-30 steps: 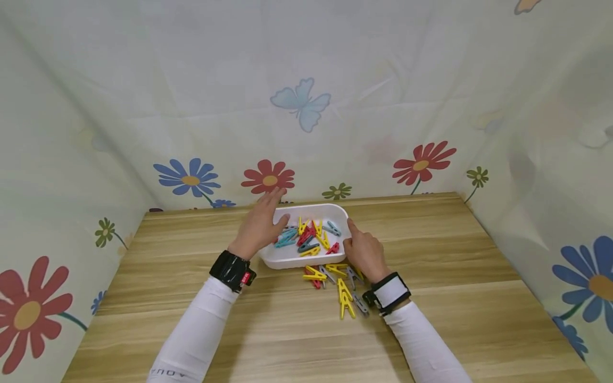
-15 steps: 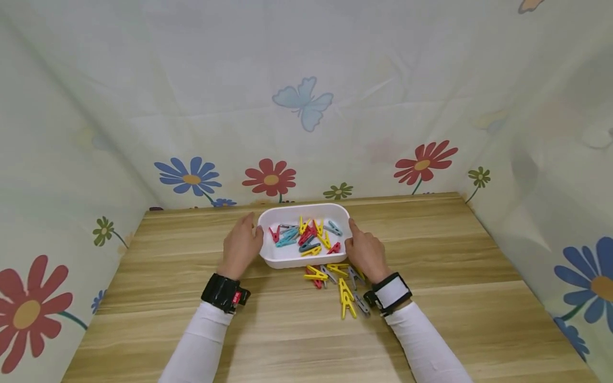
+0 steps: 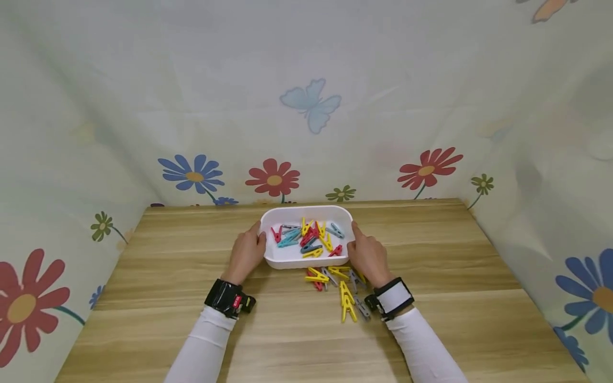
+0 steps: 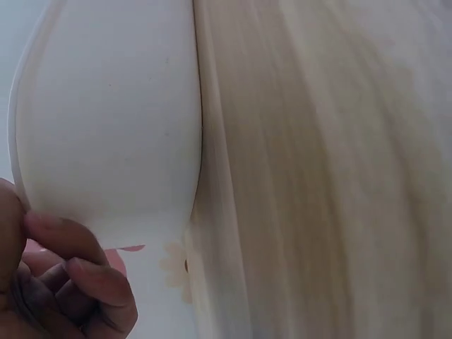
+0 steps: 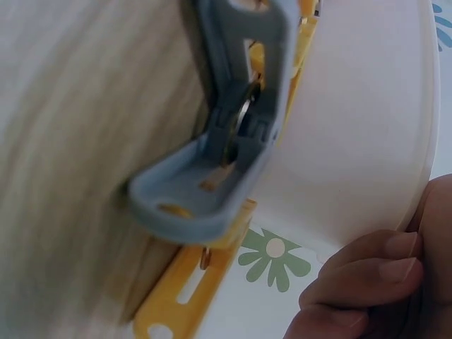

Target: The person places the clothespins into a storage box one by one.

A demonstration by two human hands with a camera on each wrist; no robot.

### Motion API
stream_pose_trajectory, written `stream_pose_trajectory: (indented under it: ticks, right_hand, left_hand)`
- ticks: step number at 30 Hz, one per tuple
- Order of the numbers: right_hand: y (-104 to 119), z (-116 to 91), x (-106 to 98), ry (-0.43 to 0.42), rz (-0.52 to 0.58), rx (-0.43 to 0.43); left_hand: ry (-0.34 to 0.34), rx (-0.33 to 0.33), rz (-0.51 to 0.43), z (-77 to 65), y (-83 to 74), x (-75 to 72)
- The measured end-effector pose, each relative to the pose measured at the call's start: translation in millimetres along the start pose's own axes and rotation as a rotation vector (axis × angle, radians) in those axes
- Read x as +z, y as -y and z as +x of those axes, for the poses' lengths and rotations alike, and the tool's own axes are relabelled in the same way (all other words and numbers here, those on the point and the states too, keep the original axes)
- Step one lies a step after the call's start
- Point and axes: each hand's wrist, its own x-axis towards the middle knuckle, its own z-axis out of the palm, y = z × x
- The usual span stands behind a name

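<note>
A white plastic tray [image 3: 301, 263] stands toward the back of the table, holding several red, yellow, teal and grey clothespins [image 3: 308, 234]. My left hand [image 3: 246, 252] grips the tray's left end; in the left wrist view the curled fingers [image 4: 70, 244] meet the rim. At the opposite end my right hand [image 3: 371, 258] holds the rim between thumb and fingers, with its fingertips [image 5: 395, 272] under the edge in the right wrist view. More clothespins lie loose in front of the tray, among them a yellow clothespin [image 3: 348, 308] and a grey clothespin [image 5: 247, 120] close by the right wrist.
The wood-grain table [image 3: 287, 335] reaches back to a pale cloth wall [image 3: 215, 96] printed with flowers and a butterfly. Similar cloth hangs along both sides. Red and yellow loose clothespins [image 3: 316, 276] sit right at the tray's front wall.
My left hand has moved from over the tray's left part, with fingers spread, out to its left end and taken hold there. My right hand has stayed at the right end.
</note>
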Motion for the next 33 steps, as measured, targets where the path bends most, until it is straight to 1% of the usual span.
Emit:
stream_pose_trajectory:
  ticks: [2, 6, 9, 12, 16, 19, 22, 25, 27, 33]
  right_hand:
    - [-1.9, 0.5, -0.6, -0.017, -0.009, -0.007]
    - [-3.6, 1.5, -1.9, -0.001, -0.004, 0.007]
    - [-2.8, 2.4, -3.2, 0.016, 0.008, 0.027]
    - [-2.2, 3.0, -4.2, 0.029, 0.010, 0.038]
    - [-2.6, 2.8, -9.4, 0.020, -0.003, 0.051]
    - [-2.1, 1.3, -21.3, -0.026, 0.003, 0.076]
    - [0.8, -3.3, -39.1, -0.092, 0.034, 0.074]
    - [6.3, -12.6, -55.6, -0.147, 0.050, 0.028]
    - [10.4, -20.0, -63.8, -0.154, 0.042, -0.023]
    - [17.1, -40.8, -75.8, -0.083, -0.008, -0.214]
  left_hand:
    - [0.018, -0.008, -0.026, 1.3, 0.3, 0.0]
    - [0.034, -0.004, -0.061, 2.2, -0.4, -1.5]
    - [0.039, 0.001, -0.066, 2.5, -1.4, -2.3]
    - [0.042, -0.008, -0.066, 2.0, -1.4, -1.8]
    - [0.046, -0.015, -0.064, 1.3, -1.3, -1.7]
    - [0.045, -0.003, -0.071, 1.7, -2.8, -2.3]
    - [0.047, 0.011, -0.068, 2.6, -3.7, -2.4]
    - [0.055, 0.020, -0.050, 3.2, -3.5, -1.4]
    - [0.055, 0.021, -0.031, 3.3, -3.3, -0.3]
    - [0.039, -0.003, 0.008, 1.4, -4.2, -0.9]
